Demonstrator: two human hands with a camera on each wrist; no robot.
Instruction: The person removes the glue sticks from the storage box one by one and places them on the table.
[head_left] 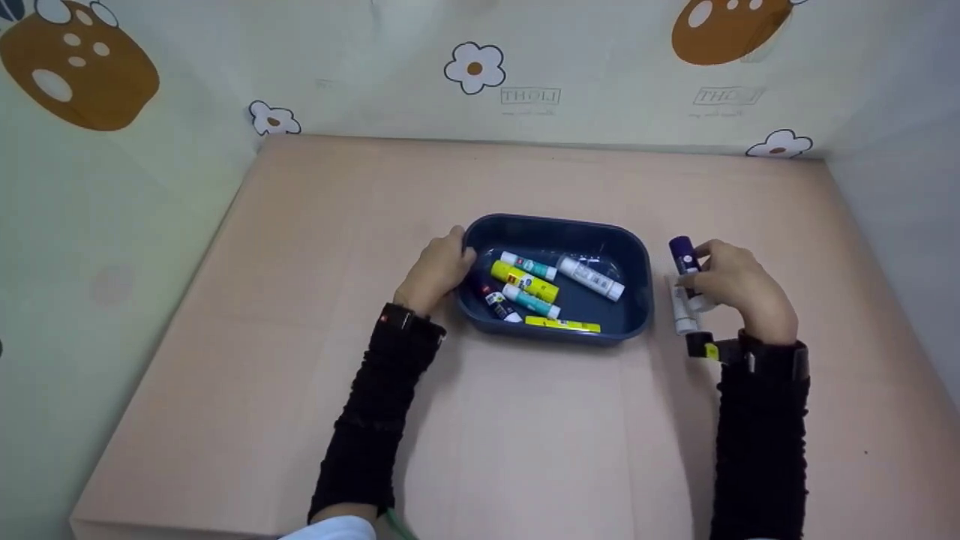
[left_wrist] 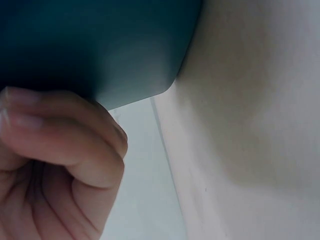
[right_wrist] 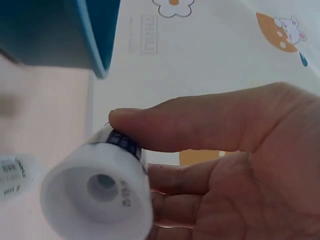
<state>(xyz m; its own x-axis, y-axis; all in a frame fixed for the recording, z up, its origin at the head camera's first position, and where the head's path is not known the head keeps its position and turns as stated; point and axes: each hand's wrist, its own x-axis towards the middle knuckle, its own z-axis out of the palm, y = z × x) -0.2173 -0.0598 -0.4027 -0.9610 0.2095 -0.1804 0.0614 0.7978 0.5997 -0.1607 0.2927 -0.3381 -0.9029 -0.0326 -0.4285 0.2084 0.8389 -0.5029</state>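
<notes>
A dark blue plastic bin (head_left: pixel 648 289) stands on the table with several glue sticks in it: yellow (head_left: pixel 525 281), teal-and-white (head_left: pixel 531 301), white (head_left: pixel 591 278) and dark purple (head_left: pixel 496 301). My left hand (head_left: pixel 435 271) grips the bin's left end; in the left wrist view its curled fingers (left_wrist: pixel 95 150) are against the bin wall (left_wrist: pixel 135 60). Right of the bin, my right hand (head_left: pixel 739 285) pinches a purple-capped glue stick (head_left: pixel 683 253) between thumb and fingers. Its hollow white base (right_wrist: pixel 97 195) faces the right wrist camera. Beside it a white glue stick (head_left: pixel 683 313) lies on the table.
The table (head_left: pixel 360 210) is covered in plain light pinkish-beige and extends around the bin. Pale walls with fruit and flower prints (head_left: pixel 475 68) enclose its back and sides. A black wrist camera (head_left: pixel 702 346) juts out near the white glue stick.
</notes>
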